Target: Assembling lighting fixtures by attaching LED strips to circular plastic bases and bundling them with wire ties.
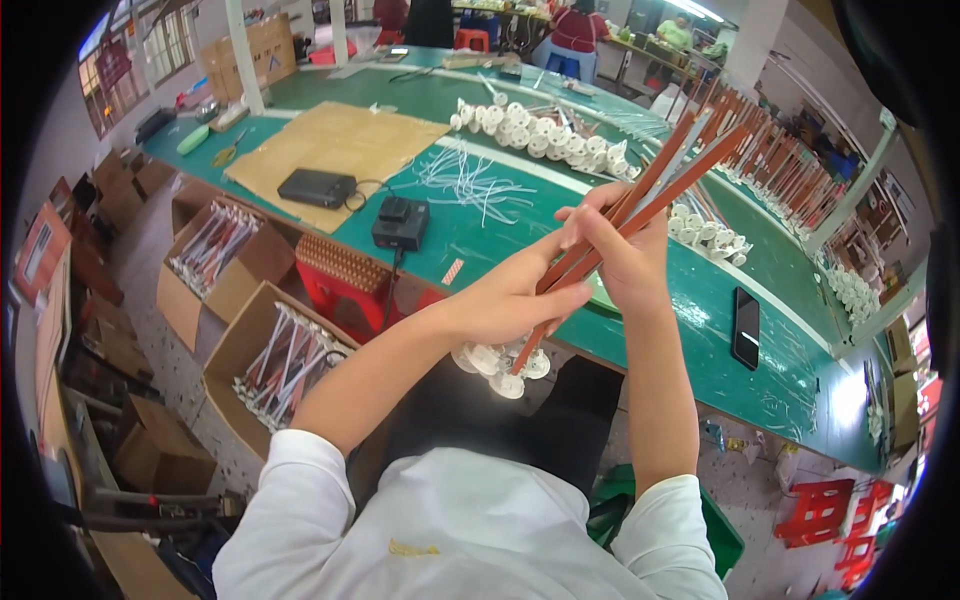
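We hold a bundle of long brown rods [640,200] with both hands above the near edge of the green counter [700,330]. Our left hand [510,300] wraps its fingers around the lower part of the bundle, its grip closed on the rods. Our right hand [625,255] clasps the same bundle just above, fingers curled over the rods, so that grip is closed on them too; the two hands touch each other. The rods slant up to the right, fanning a little at their upper ends, and at the lower ends hang white round caps [500,362], clustered just under our left hand.

On the counter behind the hands lies a loose bunch of white wires [465,185]. Left of it a black box [401,222] sits near the counter's edge, and further left a flat black device [316,187] rests on a sheet of cardboard [330,140]. A row of white round parts [540,130] runs across the counter beyond the wires. A dark phone [746,327] lies flat to the right of our hands, well apart from them.

On the floor to our left stand two open cardboard boxes [250,340] holding more rods with white ends.
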`<action>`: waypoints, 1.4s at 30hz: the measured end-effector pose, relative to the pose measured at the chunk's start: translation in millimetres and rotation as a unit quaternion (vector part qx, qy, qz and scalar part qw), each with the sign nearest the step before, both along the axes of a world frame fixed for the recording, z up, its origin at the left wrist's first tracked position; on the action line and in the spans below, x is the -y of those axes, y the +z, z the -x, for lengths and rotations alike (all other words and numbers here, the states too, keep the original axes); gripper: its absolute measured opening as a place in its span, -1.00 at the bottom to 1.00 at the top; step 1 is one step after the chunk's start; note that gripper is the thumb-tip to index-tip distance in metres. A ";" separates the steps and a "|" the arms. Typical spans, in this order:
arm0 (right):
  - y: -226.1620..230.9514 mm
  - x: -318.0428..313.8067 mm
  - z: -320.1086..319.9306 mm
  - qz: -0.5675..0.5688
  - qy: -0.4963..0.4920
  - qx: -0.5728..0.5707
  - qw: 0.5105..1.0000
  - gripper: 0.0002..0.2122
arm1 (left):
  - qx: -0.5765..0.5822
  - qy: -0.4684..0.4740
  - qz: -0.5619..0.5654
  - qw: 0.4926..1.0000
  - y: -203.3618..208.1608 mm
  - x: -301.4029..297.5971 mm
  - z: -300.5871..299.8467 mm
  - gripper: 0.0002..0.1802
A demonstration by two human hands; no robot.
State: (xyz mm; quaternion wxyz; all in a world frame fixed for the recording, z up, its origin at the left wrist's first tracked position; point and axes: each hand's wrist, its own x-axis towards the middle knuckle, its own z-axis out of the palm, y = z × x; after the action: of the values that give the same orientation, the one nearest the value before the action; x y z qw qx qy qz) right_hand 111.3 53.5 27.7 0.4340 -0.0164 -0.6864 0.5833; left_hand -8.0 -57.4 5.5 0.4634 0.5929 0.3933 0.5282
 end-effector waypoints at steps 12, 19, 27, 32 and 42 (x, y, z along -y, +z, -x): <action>-36.5 1.1 -9.8 -0.068 -0.066 -0.068 0.993 -0.94 | -0.161 0.019 0.017 0.987 -9.9 4.2 -4.3 -0.66; -11.1 19.0 10.5 -0.046 -0.124 0.024 0.991 -0.96 | -0.163 0.177 -0.111 0.964 -28.0 -0.1 -8.5 -0.57; -4.4 -32.0 77.6 -0.099 -0.153 0.189 0.965 -0.71 | 0.028 0.326 -0.050 0.944 -44.4 25.9 65.1 -0.57; -74.3 -74.3 113.5 -0.469 -0.235 0.387 0.758 -0.84 | 0.144 0.361 -0.142 0.910 -38.5 44.9 92.2 -0.63; -74.9 -74.1 113.3 -0.573 -0.305 0.438 0.623 -0.86 | 0.126 0.298 -0.113 0.940 -39.6 45.4 79.8 -0.63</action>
State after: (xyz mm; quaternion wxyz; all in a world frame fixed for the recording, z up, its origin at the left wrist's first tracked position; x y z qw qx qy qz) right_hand -2.0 127.6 -47.1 0.1566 -0.2262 -0.9464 -0.1693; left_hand -87.8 -102.8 -34.0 0.2607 0.4259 0.4282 0.7532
